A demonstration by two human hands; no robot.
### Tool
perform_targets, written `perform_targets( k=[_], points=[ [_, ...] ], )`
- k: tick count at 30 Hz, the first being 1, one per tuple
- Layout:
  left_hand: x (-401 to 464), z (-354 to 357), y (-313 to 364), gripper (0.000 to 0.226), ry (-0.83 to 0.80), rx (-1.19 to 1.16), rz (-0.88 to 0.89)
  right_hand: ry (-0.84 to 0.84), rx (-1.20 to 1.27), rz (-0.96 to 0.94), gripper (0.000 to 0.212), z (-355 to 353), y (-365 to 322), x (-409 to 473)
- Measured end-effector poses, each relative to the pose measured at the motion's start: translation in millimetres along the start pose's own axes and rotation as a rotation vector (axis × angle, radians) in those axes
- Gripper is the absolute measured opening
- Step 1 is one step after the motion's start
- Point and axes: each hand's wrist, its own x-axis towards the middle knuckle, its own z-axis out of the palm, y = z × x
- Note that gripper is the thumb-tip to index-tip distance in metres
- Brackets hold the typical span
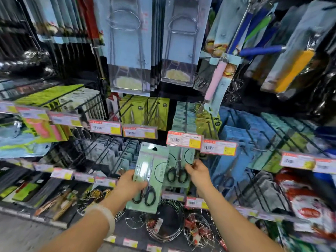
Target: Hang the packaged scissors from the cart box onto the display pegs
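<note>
My left hand (128,185) grips a pale green card pack of black-handled scissors (151,171) by its left edge, holding it upright in front of the shelf. A second matching scissors pack (179,168) hangs just to its right, under a red-framed price tag (183,140). My right hand (197,170) pinches this hanging pack at its right edge. The peg that carries it is hidden behind the tag. The cart box is not in view.
Rows of black wire pegs (109,148) with grey, green and blue packs fill the display. Tall blister packs hang above. Wire racks (163,226) lie on the bottom shelf below my hands. Price tags line each peg row.
</note>
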Motion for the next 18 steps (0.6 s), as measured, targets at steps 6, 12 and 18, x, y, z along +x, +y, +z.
perform_targets(
  k=[6,12,18],
  points=[
    [-1,-2,1,0.028,-0.016,-0.021,-0.01,0.0,-0.051,0.06,0.026,2,10,5],
    [-1,3,0,0.032,-0.011,-0.014,-0.019,0.089,-0.306,0.196,0.051,-5,5,9],
    [-1,30,-1,0.026,-0.051,-0.022,0.009,-0.353,-0.211,0.191,0.021,2,8,-40]
  ],
)
